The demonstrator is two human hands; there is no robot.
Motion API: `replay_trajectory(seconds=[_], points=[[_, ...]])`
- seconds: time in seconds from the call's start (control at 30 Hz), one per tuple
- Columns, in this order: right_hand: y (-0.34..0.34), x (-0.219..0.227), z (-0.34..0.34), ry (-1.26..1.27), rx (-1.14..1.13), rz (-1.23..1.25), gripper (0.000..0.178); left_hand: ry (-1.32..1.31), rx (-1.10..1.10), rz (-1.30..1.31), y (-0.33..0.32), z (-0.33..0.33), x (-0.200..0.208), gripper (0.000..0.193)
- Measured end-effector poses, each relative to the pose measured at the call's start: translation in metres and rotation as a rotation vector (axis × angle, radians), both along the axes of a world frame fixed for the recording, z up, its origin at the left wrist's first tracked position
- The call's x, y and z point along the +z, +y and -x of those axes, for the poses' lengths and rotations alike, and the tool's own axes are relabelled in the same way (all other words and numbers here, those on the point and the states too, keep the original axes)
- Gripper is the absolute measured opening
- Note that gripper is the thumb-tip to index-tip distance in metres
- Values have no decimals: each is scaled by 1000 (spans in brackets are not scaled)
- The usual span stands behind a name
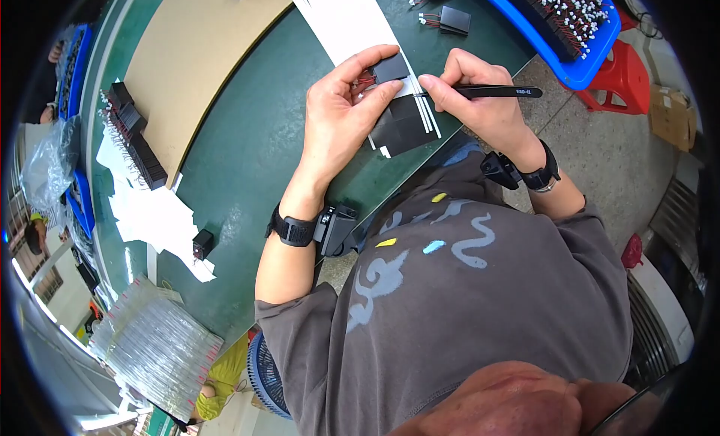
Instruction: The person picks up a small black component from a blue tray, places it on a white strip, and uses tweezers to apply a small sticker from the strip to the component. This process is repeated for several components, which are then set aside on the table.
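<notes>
My left hand [334, 113] grips a flat black battery-like pack [391, 68] with red wires, its thumb and fingers on opposite edges. In my right hand [480, 110] is a pair of black tweezers [510, 92], held between thumb and fingers. The tips point left, close to the pack and the edge of the white strips; whether they pinch anything is too small to tell. Long white strips [351, 20] lie beneath both hands on the green table. At their near end, below the pack, rest black rectangular pieces [406, 128].
A blue tray [576, 80] of wired black packs stands far right, beside a red stool [634, 80]. Loose wired packs [454, 20] lie near it. At left are a row of packs [142, 155], white papers [146, 215], a small black block [202, 244] and a tan board [195, 53].
</notes>
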State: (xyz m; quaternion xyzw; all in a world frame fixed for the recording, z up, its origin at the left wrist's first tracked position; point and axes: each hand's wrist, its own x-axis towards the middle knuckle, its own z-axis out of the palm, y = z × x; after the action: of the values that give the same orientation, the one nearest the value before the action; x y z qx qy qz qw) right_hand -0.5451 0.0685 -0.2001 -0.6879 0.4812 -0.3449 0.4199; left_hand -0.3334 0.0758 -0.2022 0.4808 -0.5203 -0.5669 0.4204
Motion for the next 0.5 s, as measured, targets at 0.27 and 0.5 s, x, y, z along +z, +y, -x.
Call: replay_trajectory(seconds=[0.27, 0.5], points=[[-1, 0, -2, 7, -20, 17, 27, 21, -1, -1, -1, 0, 1, 40], [0, -1, -3, 10, -19, 39, 28, 12, -8, -9, -1, -1, 0, 39]])
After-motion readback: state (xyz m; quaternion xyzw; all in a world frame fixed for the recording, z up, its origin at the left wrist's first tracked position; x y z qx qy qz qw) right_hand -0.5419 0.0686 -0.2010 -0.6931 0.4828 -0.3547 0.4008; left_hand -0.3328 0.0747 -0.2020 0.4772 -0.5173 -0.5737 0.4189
